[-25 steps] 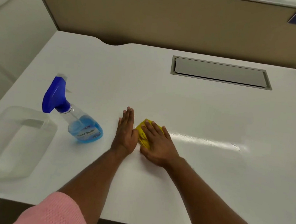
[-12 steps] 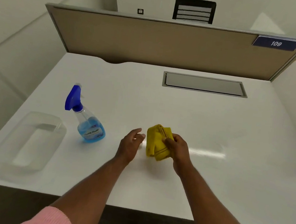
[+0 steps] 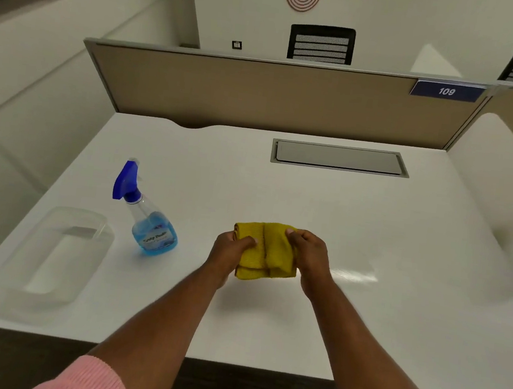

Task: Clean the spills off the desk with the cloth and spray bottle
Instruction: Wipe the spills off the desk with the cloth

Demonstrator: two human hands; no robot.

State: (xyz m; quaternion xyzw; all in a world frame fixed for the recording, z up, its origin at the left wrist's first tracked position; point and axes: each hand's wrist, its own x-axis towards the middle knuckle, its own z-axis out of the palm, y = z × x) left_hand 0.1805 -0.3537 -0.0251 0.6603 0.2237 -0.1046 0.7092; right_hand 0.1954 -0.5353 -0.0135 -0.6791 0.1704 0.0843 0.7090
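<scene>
Head view: spray bottle [image 3: 148, 214] upright on desk [image 3: 372, 225], roughly a third full of blue liquid; label blurred. Clear tray [image 3: 51, 263] left of it, apparently empty. Folded yellow cloth [image 3: 266, 252] held at mid-desk, left hand [image 3: 230, 251] and right hand [image 3: 309, 253] both gripping its sides.

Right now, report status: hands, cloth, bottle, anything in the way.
Left hand and right hand both gripping the folded yellow cloth. Spray bottle upright, untouched, left of the hands. Clear tray far left on the desk; nothing blocking.
</scene>
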